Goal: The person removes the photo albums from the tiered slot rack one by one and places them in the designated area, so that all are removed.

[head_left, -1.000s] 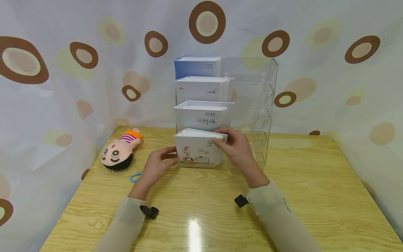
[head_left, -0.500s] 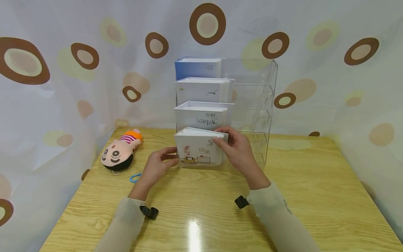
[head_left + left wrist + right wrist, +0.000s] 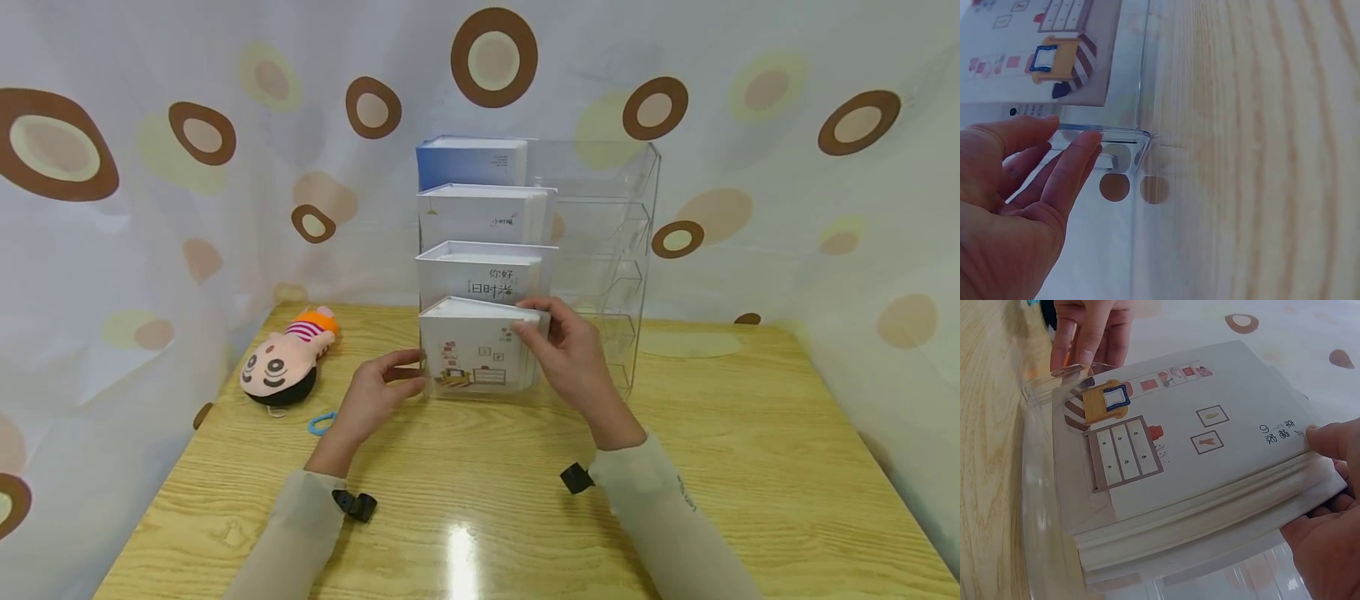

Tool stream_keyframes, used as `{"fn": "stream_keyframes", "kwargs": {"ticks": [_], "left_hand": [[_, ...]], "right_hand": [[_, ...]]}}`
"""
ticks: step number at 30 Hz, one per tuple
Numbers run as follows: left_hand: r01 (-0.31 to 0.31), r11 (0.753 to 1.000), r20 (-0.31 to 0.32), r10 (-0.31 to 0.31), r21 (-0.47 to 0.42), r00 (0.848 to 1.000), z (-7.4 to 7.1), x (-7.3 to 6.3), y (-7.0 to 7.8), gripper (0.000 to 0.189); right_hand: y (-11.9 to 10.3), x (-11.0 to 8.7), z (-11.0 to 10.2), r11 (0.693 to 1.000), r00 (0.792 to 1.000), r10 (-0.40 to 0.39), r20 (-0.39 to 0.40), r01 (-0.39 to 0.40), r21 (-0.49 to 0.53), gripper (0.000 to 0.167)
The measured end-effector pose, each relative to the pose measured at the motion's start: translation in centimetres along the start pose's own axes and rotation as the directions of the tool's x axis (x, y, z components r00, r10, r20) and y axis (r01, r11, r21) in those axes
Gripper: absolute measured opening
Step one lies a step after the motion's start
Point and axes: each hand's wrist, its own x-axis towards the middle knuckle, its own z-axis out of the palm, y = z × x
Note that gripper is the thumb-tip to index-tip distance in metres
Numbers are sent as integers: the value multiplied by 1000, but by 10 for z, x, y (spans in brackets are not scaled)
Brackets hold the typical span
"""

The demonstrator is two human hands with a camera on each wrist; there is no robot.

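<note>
My right hand [image 3: 572, 354] pinches the upper right corner of a thick white book [image 3: 480, 346], thumb on the front cover and fingers behind. The cover shows a small dresser, a yellow chair and picture frames, seen closer in the right wrist view. This book stands tilted in the lowest front pocket of a clear acrylic rack [image 3: 637, 333]. My left hand [image 3: 378, 392] touches the rack's lower left side, thumb and fingers nearly straight against the wall; the left wrist view shows the fingertips at the rack's corner [image 3: 1141, 134].
Behind it, the rack's higher tiers hold a white book with large lettering [image 3: 480, 279], another white book [image 3: 472, 218] and a blue-and-white book [image 3: 472, 162]. A plush doll [image 3: 281, 362] and a blue ring [image 3: 321, 423] lie left on the wooden table [image 3: 750, 467].
The front book has shifted slightly up and to the right, and my right hand has moved along with it. My left hand stays at the rack's side.
</note>
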Motion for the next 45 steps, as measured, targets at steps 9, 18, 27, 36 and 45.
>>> {"fn": "stream_keyframes", "kwargs": {"ticks": [9,18,27,36,45], "left_hand": [[0,1000,0,0,-1,1000,0,-1,-1,50],[-5,1000,11,5,4,1000,0,0,-5,49],[-4,1000,11,4,14,1000,-2,0,-5,49],[-22,999,5,22,35,1000,-7,-1,-2,49],[-43,999,28,42,18,999,-2,0,-3,48]], "right_hand": [[-7,-1,-4,999,999,-34,-30,33,-12,28],[-9,-2,-7,998,996,-54,-72,52,-26,29],[-12,-3,-9,992,989,-128,-77,126,-26,27],[-24,0,-18,977,978,-197,-61,191,-93,26],[-26,-9,-26,962,969,-236,-74,222,-159,25]]}}
